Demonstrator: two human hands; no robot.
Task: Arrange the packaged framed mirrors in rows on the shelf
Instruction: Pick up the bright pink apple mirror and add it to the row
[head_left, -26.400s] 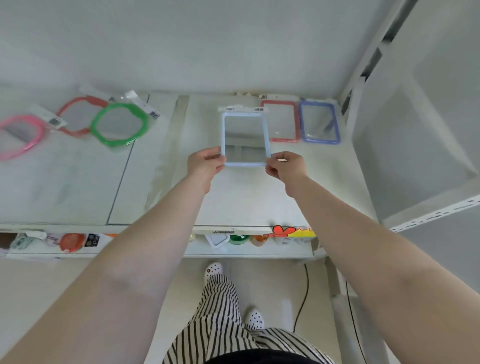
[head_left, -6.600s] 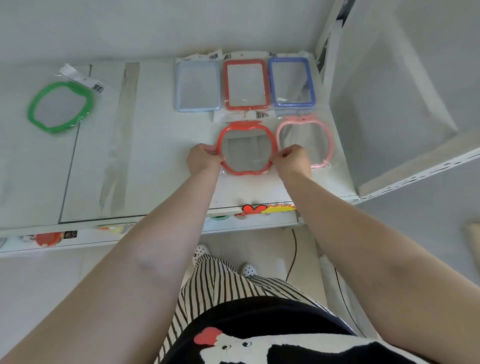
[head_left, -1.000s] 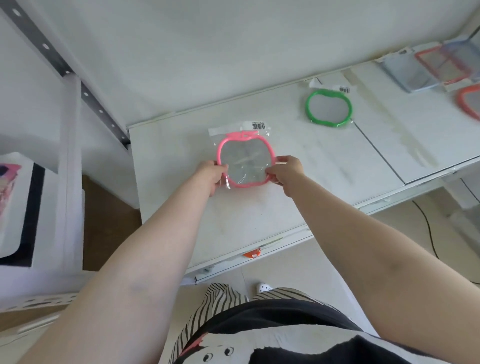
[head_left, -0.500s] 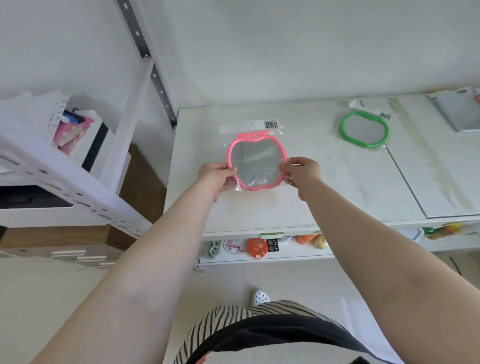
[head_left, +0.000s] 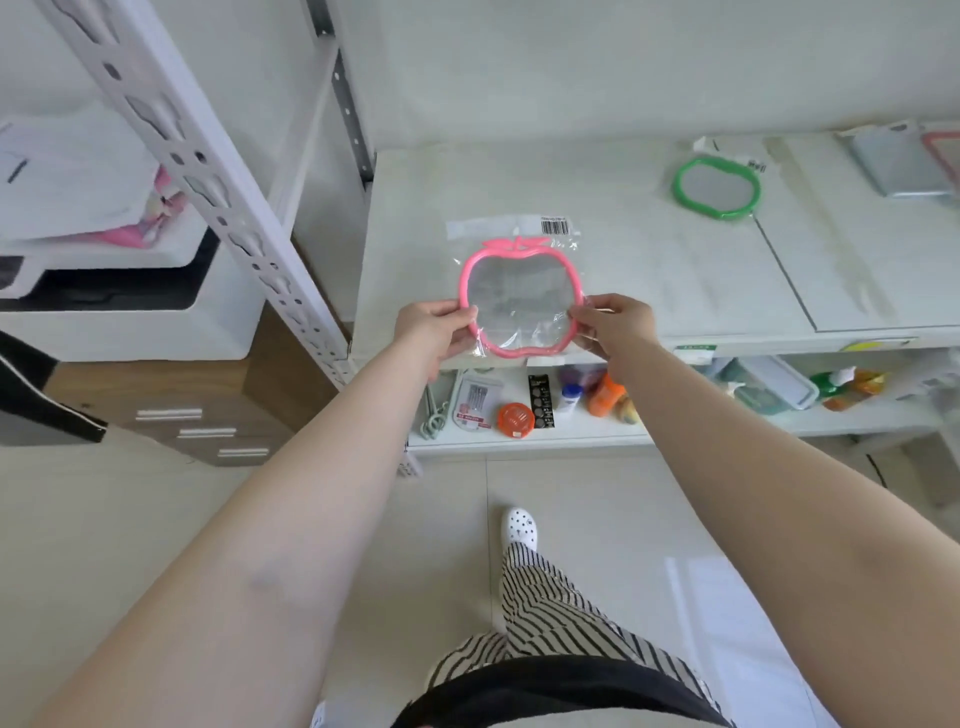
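While both hands hold it, pink mirror in clear bag hangs over shelf front edge. Left hand pinches left rim, right hand pinches right rim. Green mirror lies far right. Step, judged: carry. Next: bring to row, lay flat, aligned.

Small shop or stockroom, by the look of it. White slotted-steel shelving upright, pale shelf at waist height. Goods in clear sleeves with barcode labels: pink apple-shaped mirror, green mirror. Lower shelf holds mixed small goods: carded items, orange round container, bottles, storage box. Pale tiled floor. Wooden drawer cabinet to the left.
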